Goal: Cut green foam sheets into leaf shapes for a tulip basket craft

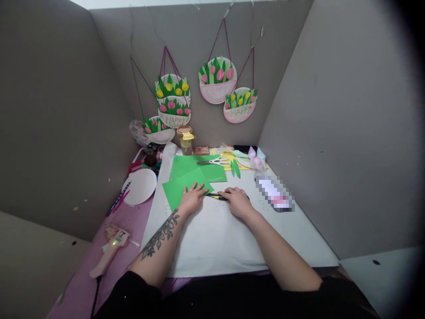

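My left hand [192, 199] lies flat with its fingers spread on a loose sheet of green paper [175, 186]. This sheet sits at an angle, overlapping a larger green sheet [186, 165] behind it. My right hand [238, 202] is closed over a slim black-and-yellow tool [217, 196] on the white table cover. One end of the tool points left towards the paper, and my palm covers most of it, so its exact kind is unclear. White-handled scissors [217, 161] rest on the rear green sheet, beside cut green leaf shapes [235, 169].
A phone [274, 193] lies at right. At left are a white paper disc [139, 186], pens and a pink glue gun [113, 248] with a cord. A lidded jar [186, 141] stands at the back. Paper-plate flower baskets [217, 91] hang on the grey partition.
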A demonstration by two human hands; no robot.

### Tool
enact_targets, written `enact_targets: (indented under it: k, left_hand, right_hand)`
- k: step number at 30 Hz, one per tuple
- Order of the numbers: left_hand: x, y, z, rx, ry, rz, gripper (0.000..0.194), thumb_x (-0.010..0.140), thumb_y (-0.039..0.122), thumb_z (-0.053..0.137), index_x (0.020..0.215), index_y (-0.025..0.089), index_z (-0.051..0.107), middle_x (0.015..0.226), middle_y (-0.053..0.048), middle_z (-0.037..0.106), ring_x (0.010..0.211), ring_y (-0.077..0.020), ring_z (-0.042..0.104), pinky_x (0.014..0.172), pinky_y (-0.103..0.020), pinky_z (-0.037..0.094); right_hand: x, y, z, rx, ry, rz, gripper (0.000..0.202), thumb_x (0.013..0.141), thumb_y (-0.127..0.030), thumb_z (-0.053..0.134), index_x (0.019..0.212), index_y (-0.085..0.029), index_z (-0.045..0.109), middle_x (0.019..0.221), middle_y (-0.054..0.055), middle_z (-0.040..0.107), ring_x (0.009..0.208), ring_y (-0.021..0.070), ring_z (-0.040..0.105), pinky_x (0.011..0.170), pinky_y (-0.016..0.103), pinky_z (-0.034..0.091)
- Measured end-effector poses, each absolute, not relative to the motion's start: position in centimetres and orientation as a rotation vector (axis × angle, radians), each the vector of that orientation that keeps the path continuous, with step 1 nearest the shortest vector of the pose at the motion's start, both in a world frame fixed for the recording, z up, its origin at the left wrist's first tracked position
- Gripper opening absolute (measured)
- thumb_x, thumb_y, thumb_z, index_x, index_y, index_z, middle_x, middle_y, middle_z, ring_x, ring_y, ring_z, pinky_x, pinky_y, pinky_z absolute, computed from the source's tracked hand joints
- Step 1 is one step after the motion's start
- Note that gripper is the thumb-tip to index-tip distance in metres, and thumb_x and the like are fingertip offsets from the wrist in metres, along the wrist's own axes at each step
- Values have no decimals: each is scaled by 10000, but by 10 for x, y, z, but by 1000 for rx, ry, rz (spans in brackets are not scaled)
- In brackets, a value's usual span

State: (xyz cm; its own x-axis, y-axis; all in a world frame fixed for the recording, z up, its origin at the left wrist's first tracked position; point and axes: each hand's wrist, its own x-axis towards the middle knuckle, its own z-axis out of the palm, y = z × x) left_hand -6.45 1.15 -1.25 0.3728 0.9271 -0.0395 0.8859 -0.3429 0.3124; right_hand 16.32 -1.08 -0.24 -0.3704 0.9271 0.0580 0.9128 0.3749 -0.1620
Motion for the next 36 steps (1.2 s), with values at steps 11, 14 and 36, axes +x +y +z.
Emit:
enact_targets:
  k: [11,14,36]
  left_hand:
    - [-86,6,-4,2311,1597,253,452,859,397,488,1305,334,526,1493,-6,384,1418,-281,234,1098,-647,115]
    - [-92,7,-5,2293,1620,278,460,843,402,533,1296,324,540,1479,-29,406,1414,-311,237,1082,-665,133]
    - [-89,23,-15,2419,1631,198,467,938,265,286,1347,382,478,1509,69,341,1429,-292,196,1102,-595,196]
  right_hand:
    - [162,-11,-6,-1658,-2433,199,535,844,-104,426,1305,-351,540,1216,41,591,1058,232,466,863,346,282]
    - [163,-11,-4,-1647,-2396,234,545,836,-112,438,1318,-352,528,1212,35,591,1052,223,469,872,336,284]
    - [163,6,-2,-1737,-2460,90,644,771,-43,407,1334,-343,493,1270,65,557,1120,264,443,1011,518,162]
